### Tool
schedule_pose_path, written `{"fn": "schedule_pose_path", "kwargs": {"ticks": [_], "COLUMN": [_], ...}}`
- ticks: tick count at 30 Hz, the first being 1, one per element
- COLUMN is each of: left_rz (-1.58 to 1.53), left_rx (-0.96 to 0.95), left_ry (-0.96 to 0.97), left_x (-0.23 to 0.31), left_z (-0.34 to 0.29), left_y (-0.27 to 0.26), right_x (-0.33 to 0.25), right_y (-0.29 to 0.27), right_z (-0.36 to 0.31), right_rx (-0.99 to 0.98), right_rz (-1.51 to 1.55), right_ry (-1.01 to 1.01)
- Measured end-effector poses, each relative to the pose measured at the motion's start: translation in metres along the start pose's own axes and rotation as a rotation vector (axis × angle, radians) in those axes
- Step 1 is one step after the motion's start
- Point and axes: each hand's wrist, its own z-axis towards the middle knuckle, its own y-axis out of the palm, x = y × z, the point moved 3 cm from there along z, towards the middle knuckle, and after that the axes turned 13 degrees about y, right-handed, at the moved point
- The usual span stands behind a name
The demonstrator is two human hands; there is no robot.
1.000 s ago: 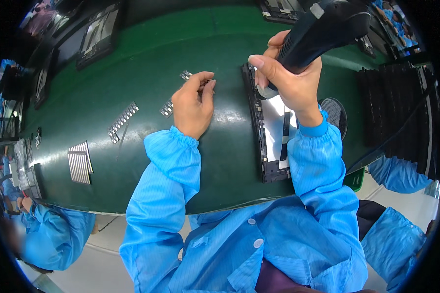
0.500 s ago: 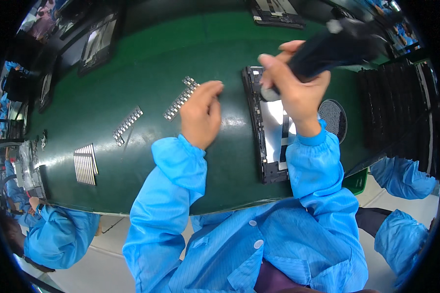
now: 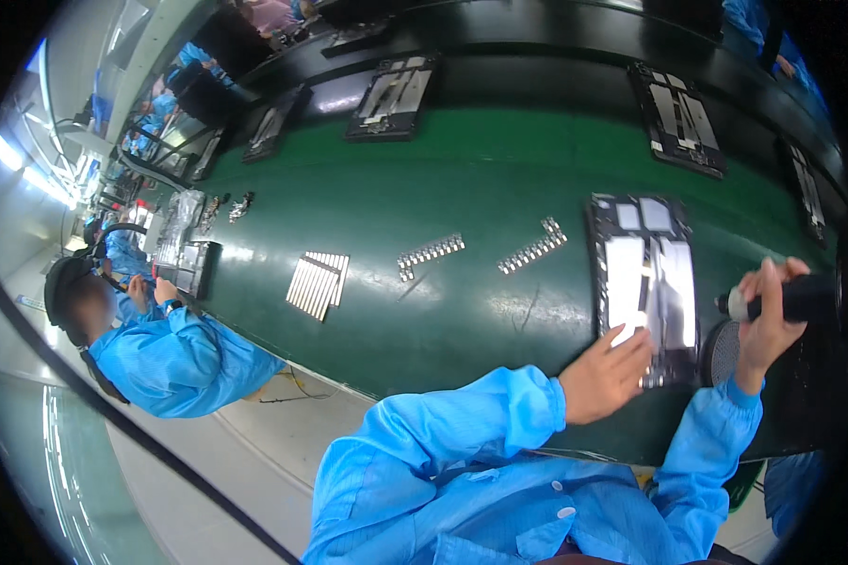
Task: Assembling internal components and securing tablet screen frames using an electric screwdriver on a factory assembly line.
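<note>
A flat black electronic device (image 3: 669, 282), tablet-like with silvery panels inside, lies open-faced on the bench in front of me. My left hand (image 3: 609, 377) rests on its lower left corner, fingers stretched over the panel and holding nothing. To the right of the device, my right hand (image 3: 771, 315) is wrapped round a black electric screwdriver (image 3: 806, 299), its pale nose pointing left and clear of the device. Below that nose sits a round dark dish with a dimpled surface (image 3: 723, 353), partly hidden by my right hand.
Two strips of small metal parts (image 3: 533, 247) (image 3: 431, 254) and a stack of silvery bars (image 3: 317, 284) lie left on the green bench (image 3: 462, 348). Similar devices (image 3: 394, 99) (image 3: 676, 121) stand along the dark far strip. At the left end works another person (image 3: 174, 363) in blue.
The view has swung left. My left hand has come from above the bench onto the device. My right hand has drawn the screwdriver off the device to the right.
</note>
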Motion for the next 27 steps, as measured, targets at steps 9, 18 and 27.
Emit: {"fn": "schedule_pose_path", "kwargs": {"ticks": [9,18,27], "left_rz": [0.33,0.074,-0.334], "left_rx": [-0.202,-0.038,-0.033], "left_ry": [-0.31,-0.023,-0.098], "left_x": [-0.159,-0.115,-0.04], "left_z": [0.057,0.072,0.078], "left_y": [-0.069,0.0,0.039], "right_x": [0.013,0.01,0.019], "right_y": [-0.016,-0.022,-0.033], "right_z": [-0.042,-0.03,0.004], "right_rx": [-0.034,-0.108,-0.272], "right_rz": [-0.004,0.181,0.225], "right_ry": [0.139,0.193,-0.255]}}
